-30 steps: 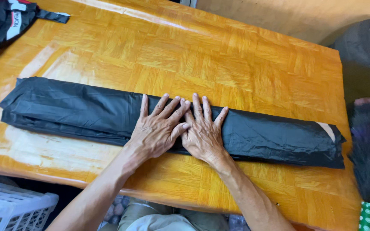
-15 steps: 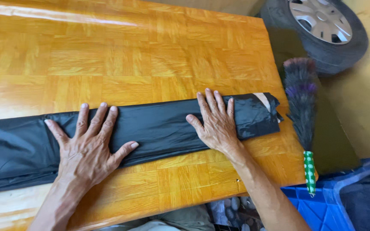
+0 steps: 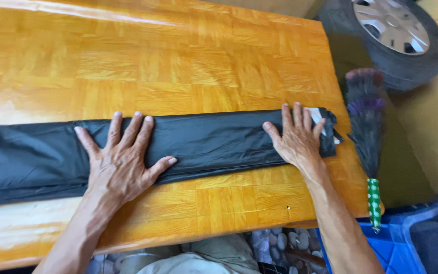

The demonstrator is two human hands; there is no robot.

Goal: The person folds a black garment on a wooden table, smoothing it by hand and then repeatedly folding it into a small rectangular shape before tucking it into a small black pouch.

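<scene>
A long black sheet [image 3: 204,144], folded into a narrow band, lies across the tabletop [image 3: 188,61] from the left edge of the view almost to the table's right end. The left hand [image 3: 120,160] rests flat on the band near its middle, fingers spread wide apart, thumb pointing right along the lower edge. The right hand [image 3: 297,139] presses flat on the band's right end, fingers straight and close together, fingertips near a small white patch [image 3: 318,115] at the corner. Neither hand grips anything. Just off the table's right edge hangs a feather duster [image 3: 365,122] with a green-and-white handle. A car wheel [image 3: 396,35] lies on the floor beyond it, and a blue crate [image 3: 406,243] sits at lower right.
</scene>
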